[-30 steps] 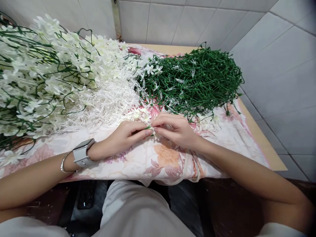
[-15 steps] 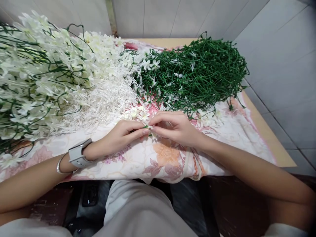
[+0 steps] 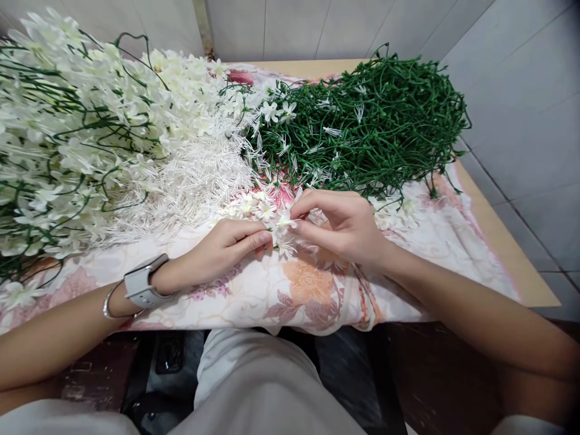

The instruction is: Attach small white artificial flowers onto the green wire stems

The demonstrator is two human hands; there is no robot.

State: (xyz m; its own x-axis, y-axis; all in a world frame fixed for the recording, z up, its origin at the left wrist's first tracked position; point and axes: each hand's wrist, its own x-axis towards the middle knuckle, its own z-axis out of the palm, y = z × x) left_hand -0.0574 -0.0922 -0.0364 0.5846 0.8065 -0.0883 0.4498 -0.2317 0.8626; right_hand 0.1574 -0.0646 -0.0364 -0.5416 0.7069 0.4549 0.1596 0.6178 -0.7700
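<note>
My left hand [image 3: 242, 241] is closed in a pinch at the near middle of the cloth. A small green stem tip [image 3: 270, 229] pokes out between its thumb and forefinger; most of that stem is hidden. Just to the right, my right hand [image 3: 342, 226] pinches a white artificial flower [image 3: 286, 220] by its edge, slightly apart from the stem tip. Below the fingers another white blossom [image 3: 285, 246] shows beside the left fingertips. Loose white flower heads [image 3: 256, 206] lie on the cloth right behind both hands.
Finished-looking white flowers on green stems [image 3: 81, 133] heap up at the left. White stamen pieces [image 3: 194, 175] form a pile beside them. Bare green stems [image 3: 371, 127] are bundled at the back right. Floral cloth [image 3: 254, 302] covers the table; a tiled wall [image 3: 294, 30] stands behind.
My right hand has drawn up and to the right from the left fingertips, and a white flower now shows at its fingertips. My left hand has stayed nearly still.
</note>
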